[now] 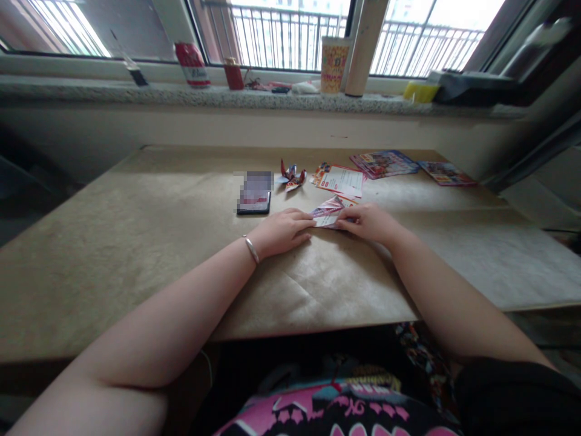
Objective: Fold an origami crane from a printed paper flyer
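Observation:
A small folded piece of printed paper lies on the brown paper-covered table. My left hand, with a silver bracelet on its wrist, rests flat with its fingertips pressing on the paper's left edge. My right hand pinches the paper's right side between thumb and fingers. A finished folded paper figure stands just beyond, next to a phone.
Printed leaflets and two more coloured sheets lie at the far right of the table. The windowsill behind holds a red can, a paper cup, a tall tube and small items.

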`<state>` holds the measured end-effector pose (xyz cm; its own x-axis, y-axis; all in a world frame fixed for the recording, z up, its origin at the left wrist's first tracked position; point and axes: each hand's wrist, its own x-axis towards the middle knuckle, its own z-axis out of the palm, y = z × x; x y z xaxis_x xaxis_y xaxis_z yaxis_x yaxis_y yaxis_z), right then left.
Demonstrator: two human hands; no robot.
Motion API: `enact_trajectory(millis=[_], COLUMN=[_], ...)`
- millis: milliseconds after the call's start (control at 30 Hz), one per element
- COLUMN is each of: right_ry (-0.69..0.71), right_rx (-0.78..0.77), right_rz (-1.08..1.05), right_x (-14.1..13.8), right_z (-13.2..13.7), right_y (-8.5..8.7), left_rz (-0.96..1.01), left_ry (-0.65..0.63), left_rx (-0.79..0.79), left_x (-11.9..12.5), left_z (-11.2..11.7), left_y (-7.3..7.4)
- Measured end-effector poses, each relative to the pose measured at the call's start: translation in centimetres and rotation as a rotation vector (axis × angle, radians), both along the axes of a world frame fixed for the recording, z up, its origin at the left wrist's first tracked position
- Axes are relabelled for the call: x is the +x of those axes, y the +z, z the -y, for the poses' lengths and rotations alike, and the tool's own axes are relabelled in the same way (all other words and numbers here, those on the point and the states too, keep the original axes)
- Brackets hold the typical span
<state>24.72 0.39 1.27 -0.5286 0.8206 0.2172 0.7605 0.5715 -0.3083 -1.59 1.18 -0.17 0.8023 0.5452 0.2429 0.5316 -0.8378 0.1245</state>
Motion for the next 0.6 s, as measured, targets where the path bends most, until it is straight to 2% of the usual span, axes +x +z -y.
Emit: enact_trajectory(millis=[300,600], right_ry=[-0.074,-0.036], right_rx=[-0.073,-0.09], right_rz=[-0.17,-0.044], right_x=[-0.2,-0.5], right_z=[-0.3,-1.0], right_y=[-0.4,-1.4], left_rz=[0.056,0.083], left_ry=[-0.097,-0.05], left_rx=[-0.055,-0.049], left_x=[-0.2,0.2], left_z=[-0.2,0.0], left_y=[-0.4,-0.3])
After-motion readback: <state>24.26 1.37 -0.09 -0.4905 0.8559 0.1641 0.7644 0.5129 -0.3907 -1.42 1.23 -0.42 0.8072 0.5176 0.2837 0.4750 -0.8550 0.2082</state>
